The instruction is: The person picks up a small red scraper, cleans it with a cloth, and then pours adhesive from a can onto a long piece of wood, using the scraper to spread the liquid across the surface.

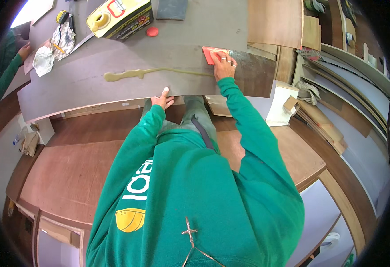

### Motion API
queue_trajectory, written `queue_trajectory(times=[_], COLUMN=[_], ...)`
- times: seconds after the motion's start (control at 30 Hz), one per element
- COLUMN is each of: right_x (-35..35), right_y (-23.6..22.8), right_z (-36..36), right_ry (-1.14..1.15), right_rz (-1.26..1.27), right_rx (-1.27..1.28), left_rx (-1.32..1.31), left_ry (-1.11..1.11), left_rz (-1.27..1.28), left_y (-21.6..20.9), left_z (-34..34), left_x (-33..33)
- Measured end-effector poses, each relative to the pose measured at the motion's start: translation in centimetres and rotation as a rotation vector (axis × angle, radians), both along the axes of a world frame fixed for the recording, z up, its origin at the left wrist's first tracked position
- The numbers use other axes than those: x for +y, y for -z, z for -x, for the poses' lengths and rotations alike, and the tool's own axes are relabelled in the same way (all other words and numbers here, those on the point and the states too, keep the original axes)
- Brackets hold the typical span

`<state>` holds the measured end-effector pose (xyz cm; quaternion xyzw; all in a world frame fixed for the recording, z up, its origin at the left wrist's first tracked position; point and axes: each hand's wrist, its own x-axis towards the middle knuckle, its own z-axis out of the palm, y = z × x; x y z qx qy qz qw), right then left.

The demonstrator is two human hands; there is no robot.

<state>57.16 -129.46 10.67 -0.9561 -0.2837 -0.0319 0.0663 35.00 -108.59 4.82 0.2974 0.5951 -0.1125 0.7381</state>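
Note:
A long grey-brown panel (79, 91) lies across the work surface in front of me. A thick yellowish streak of glue (135, 73) runs along its middle, widest at the left end and thinning toward my right hand. My right hand (224, 66), with rings on its fingers, grips a flat red spreader (208, 55) against the panel. The panel right of that hand looks darker and wet. My left hand (163, 100) pinches the panel's near edge, thumb on top; its other fingers are partly hidden.
Beyond the panel stand a yellow and black can (121, 20), a red cap (152, 31) and a dark square plate (172, 9). Crumpled foil (63, 42) and a tape measure (62, 17) lie far left. Boards (350, 89) are stacked at right. Another person's hand (25, 51) shows at left.

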Motion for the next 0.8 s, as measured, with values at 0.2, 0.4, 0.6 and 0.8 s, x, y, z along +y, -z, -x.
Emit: queue_trajectory(times=[0.2,0.4,0.6,0.8], right_x=[-1.3,-0.6,0.1,-0.8], right_y=[-1.6,-0.8,0.7,-0.4], right_z=[-0.4,-1.1,-0.5,0.7], right_ry=[-0.042,0.003,0.019,-0.03], right_rz=[0.074,0.067,0.077,0.043], right_rx=[0.12,0.003,-0.058,-0.001], left_rx=[-0.057,-0.079,0.02,-0.058], left_ry=[-0.026,-0.016,0.013,-0.035], left_rz=[0.077,0.083,0.015,0.087], left_y=[1.3,0.9,0.1,1.8], left_z=[0.9,0.4,0.2,1.0], left_x=[0.3,0.4,0.0,0.2])
